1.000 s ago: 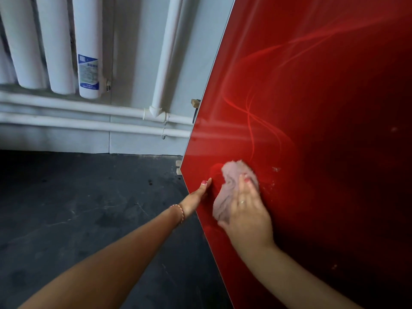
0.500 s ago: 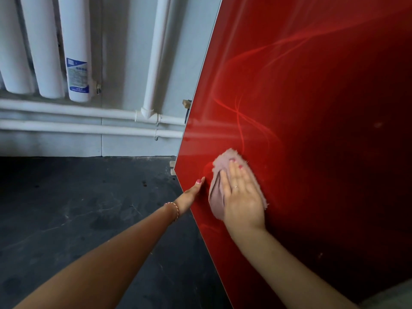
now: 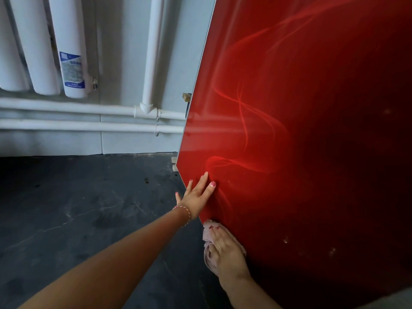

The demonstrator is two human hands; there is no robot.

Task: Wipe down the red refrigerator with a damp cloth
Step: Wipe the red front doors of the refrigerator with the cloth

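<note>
Cloth (image 3: 210,241), pressed under the right hand's (image 3: 227,253) flat fingers, had slid down the red refrigerator (image 3: 312,152) edge while the left hand (image 3: 198,197) braced spread-fingered above, leaving lower panel unwiped.

Red refrigerator (image 3: 312,152) on dark floor (image 3: 78,208)

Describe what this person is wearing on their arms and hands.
Both forearms are bare, with no sleeves showing. The left hand has pink-painted nails and a thin red-and-white beaded bracelet at the wrist. The right hand also has pink-red nails and a slim ring on one finger.
</note>
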